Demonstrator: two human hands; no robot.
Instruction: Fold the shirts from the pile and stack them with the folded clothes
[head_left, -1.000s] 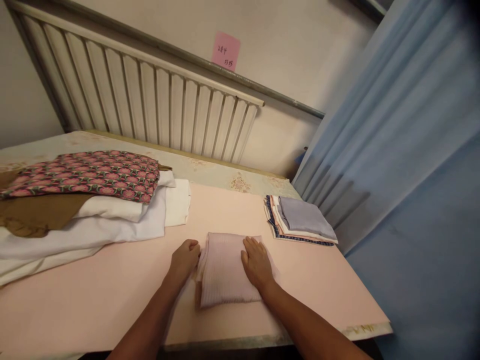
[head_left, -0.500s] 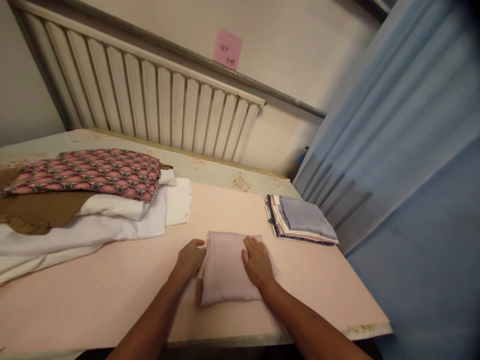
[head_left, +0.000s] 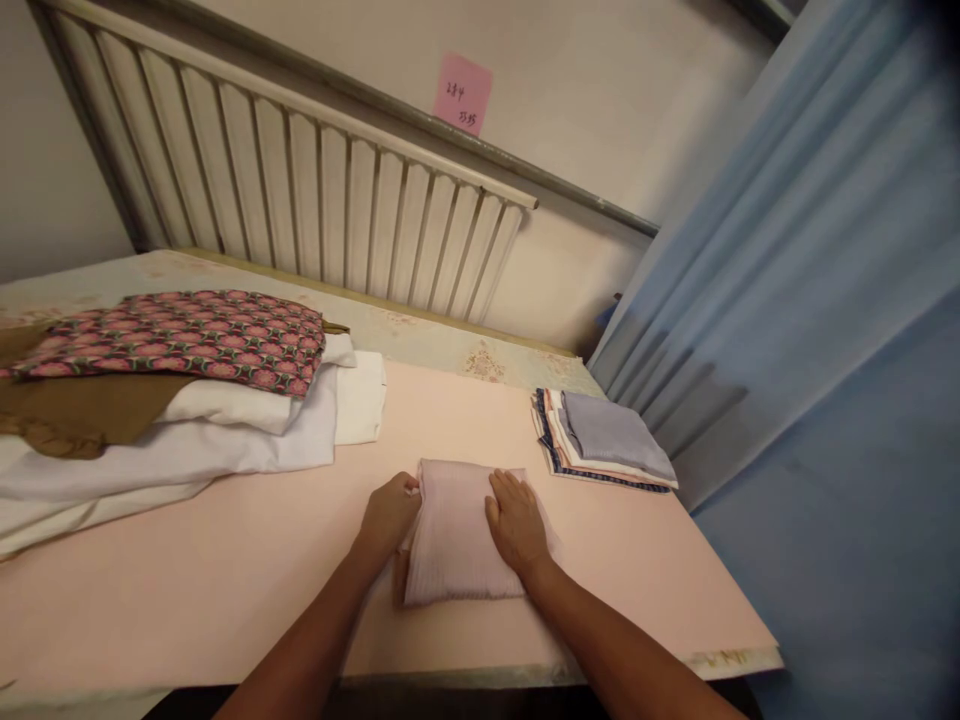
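A folded pale mauve cloth (head_left: 461, 545), finely pleated, lies in front of me on the pink table cover (head_left: 285, 560). At its left edge, near the upper corner, my left hand (head_left: 391, 508) pinches the fabric between thumb and fingers. My right hand (head_left: 516, 520) rests flat on the right part of the cloth, fingers stretched out and pointing away from me. Thin, sheer fabric sticks out a little past the right side. At the lower left, a darker brownish layer shows from underneath.
To the right is a stack of folded cloths (head_left: 615, 440), grey-blue on top. Loose garments (head_left: 247, 425), white, brown and pink-patterned, are heaped at the left. A radiator (head_left: 300, 190) stands behind the table. A blue curtain (head_left: 810, 330) hangs along the right side.
My left hand has shifted slightly up and right and closed on the cloth's left edge, which is pulled a little inward. My right hand stays flat in place.
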